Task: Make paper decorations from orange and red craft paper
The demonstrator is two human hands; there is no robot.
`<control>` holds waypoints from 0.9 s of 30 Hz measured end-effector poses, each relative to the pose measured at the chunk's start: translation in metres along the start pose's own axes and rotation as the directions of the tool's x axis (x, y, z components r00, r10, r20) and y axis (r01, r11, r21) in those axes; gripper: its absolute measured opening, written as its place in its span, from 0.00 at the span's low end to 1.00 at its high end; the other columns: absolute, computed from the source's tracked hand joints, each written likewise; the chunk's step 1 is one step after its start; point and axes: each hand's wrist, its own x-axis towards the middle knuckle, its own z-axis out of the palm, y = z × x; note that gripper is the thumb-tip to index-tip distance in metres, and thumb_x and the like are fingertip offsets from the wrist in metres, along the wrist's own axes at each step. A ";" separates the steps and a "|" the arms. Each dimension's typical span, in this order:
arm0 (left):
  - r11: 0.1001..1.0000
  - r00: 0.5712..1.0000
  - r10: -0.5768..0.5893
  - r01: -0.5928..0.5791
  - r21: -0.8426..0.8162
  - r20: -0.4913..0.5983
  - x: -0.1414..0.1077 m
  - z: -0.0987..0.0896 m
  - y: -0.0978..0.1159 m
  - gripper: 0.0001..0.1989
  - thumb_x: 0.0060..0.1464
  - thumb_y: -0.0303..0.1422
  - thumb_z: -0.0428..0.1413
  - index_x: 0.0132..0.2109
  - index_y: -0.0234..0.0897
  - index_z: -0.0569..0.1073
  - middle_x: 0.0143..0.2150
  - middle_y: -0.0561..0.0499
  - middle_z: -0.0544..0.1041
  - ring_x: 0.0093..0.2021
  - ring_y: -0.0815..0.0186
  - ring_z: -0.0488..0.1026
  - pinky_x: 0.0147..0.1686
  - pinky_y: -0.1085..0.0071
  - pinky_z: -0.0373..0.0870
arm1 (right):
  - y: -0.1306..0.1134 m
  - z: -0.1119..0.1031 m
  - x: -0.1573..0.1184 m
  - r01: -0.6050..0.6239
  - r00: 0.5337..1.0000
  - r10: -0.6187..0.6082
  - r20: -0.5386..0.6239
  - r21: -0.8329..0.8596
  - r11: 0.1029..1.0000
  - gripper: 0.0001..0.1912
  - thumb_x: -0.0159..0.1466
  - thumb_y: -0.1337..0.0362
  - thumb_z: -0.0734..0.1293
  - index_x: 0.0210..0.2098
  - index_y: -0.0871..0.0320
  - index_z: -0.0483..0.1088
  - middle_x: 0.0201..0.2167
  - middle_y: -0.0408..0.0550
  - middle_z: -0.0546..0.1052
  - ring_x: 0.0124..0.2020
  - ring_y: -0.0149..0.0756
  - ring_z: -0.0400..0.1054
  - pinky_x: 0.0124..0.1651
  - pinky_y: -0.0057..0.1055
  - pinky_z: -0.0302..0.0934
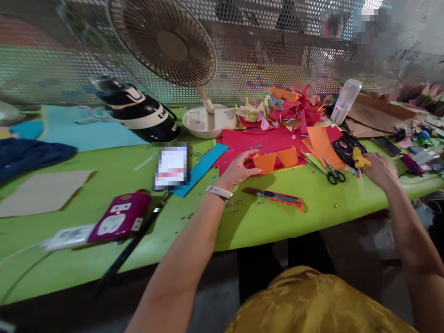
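My left hand [239, 170], with a pale band on its wrist, grips the left end of a folded orange paper piece [277, 160] with notched edges. Over at the right, my right hand [380, 170] is closed around a yellow hot glue gun [360, 158], its tip towards the table edge. Black-handled scissors [335, 176] lie between the two hands. Nearer me rests a utility knife [275, 197] with an orange edge and its blade pointing left. Red paper [243, 143] lies behind the orange piece, and a flat orange sheet [321, 142] is beside it.
A fan [173, 46] stands at the back, next to a dark bottle [149, 115]. To the left are a phone [171, 166], a blue paper strip [203, 166], a purple power strip [121, 215] and a black strap [133, 245]. Paper scraps [287, 106] and a clear bottle [346, 101] stand behind.
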 end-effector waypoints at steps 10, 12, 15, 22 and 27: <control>0.997 0.997 0.030 -0.035 0.072 0.074 0.007 -0.004 -0.013 0.35 0.39 0.34 0.68 0.57 0.36 0.71 0.53 0.41 0.78 0.54 0.54 0.75 0.55 0.51 0.71 | 0.053 0.042 0.017 0.009 0.999 -0.015 -0.041 -0.152 0.988 0.17 0.56 0.67 0.68 0.45 0.62 0.69 0.44 0.65 0.74 0.44 0.50 0.65 0.43 0.40 0.55; 0.991 0.996 0.072 -0.077 0.105 0.054 0.007 -0.005 -0.012 0.34 0.40 0.34 0.68 0.56 0.38 0.72 0.54 0.42 0.77 0.55 0.54 0.74 0.55 0.51 0.70 | 0.058 0.048 0.020 0.015 0.997 -0.023 -0.068 -0.110 0.994 0.16 0.56 0.66 0.67 0.44 0.60 0.68 0.43 0.64 0.73 0.43 0.50 0.64 0.44 0.40 0.56; 0.988 0.995 0.094 -0.098 0.120 0.039 0.006 -0.005 -0.010 0.34 0.40 0.34 0.68 0.57 0.39 0.72 0.56 0.41 0.76 0.56 0.54 0.74 0.55 0.52 0.71 | 0.064 0.057 0.018 0.029 0.988 -0.039 -0.151 -0.063 0.998 0.15 0.57 0.65 0.64 0.44 0.60 0.66 0.43 0.64 0.72 0.45 0.51 0.63 0.47 0.40 0.56; 1.000 1.000 0.011 -0.010 0.015 -0.014 0.006 -0.002 -0.011 0.33 0.39 0.34 0.69 0.55 0.38 0.73 0.47 0.44 0.81 0.48 0.56 0.78 0.48 0.53 0.76 | 0.063 0.078 0.012 0.044 0.953 -0.041 -0.301 0.003 0.999 0.24 0.57 0.65 0.60 0.54 0.61 0.64 0.45 0.61 0.69 0.49 0.53 0.61 0.52 0.47 0.57; 1.000 1.000 -0.010 0.010 0.012 0.008 0.009 -0.003 -0.015 0.31 0.38 0.35 0.70 0.52 0.38 0.74 0.40 0.47 0.82 0.41 0.59 0.79 0.45 0.55 0.77 | 0.065 0.083 0.010 0.037 0.947 -0.041 -0.318 -0.019 0.999 0.23 0.60 0.62 0.59 0.54 0.56 0.69 0.43 0.57 0.68 0.47 0.52 0.62 0.50 0.48 0.59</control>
